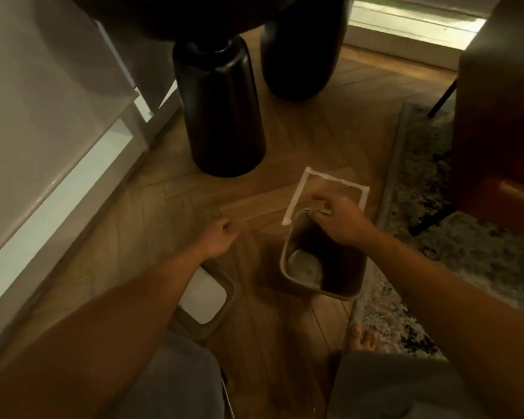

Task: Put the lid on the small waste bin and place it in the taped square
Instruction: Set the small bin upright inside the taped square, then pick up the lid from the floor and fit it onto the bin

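The small waste bin [297, 279], beige and open-topped, stands on the wooden floor just in front of the taped square [297, 195]. My right hand [339, 220] grips the bin's far rim. Something pale lies at the bin's bottom. The lid [204, 294], with a white flap in a beige frame, lies on the floor at lower left, partly hidden under my left forearm. My left hand [220, 238] hovers above the floor with curled fingers and holds nothing. The white tape marks a square whose near side is hidden by my right hand and the bin.
Two thick black table legs [221, 116] stand beyond the taped square. A white cabinet [43, 131] runs along the left. A patterned rug [454, 237] and a brown chair [496, 116] lie to the right. My bare foot [363, 340] rests near the rug's edge.
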A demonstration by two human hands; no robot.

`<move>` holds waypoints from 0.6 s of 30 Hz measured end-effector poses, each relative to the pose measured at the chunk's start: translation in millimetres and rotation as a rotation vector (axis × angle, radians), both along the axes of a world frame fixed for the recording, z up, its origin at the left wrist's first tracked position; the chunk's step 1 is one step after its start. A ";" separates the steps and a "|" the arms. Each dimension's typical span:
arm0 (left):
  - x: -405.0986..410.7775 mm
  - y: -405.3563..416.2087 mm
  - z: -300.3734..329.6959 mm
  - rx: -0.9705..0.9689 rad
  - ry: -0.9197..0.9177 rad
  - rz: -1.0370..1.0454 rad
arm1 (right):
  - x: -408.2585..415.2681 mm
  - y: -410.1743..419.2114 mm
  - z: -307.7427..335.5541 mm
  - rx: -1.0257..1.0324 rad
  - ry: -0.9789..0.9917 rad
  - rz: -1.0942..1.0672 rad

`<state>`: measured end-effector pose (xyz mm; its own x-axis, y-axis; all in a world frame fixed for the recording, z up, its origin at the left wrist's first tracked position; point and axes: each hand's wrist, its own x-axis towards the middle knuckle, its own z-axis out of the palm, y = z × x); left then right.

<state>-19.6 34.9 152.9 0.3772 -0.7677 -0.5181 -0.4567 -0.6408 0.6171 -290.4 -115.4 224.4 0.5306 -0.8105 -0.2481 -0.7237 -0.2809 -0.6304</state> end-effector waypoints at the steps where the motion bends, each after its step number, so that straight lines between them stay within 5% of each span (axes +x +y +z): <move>1: 6.7 6.1 0.6 -0.004 0.000 0.020 | 9.3 0.9 -1.4 0.016 -0.004 0.019; 18: 128.5 147.9 -42.6 0.132 -0.056 0.226 | 168.6 55.1 -72.5 0.175 0.050 0.243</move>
<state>108.9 182.8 110.3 0.5624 -0.5880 -0.5813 -0.3242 -0.8036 0.4991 -121.8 -60.2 151.9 0.6873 -0.6041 -0.4034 -0.6799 -0.3394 -0.6501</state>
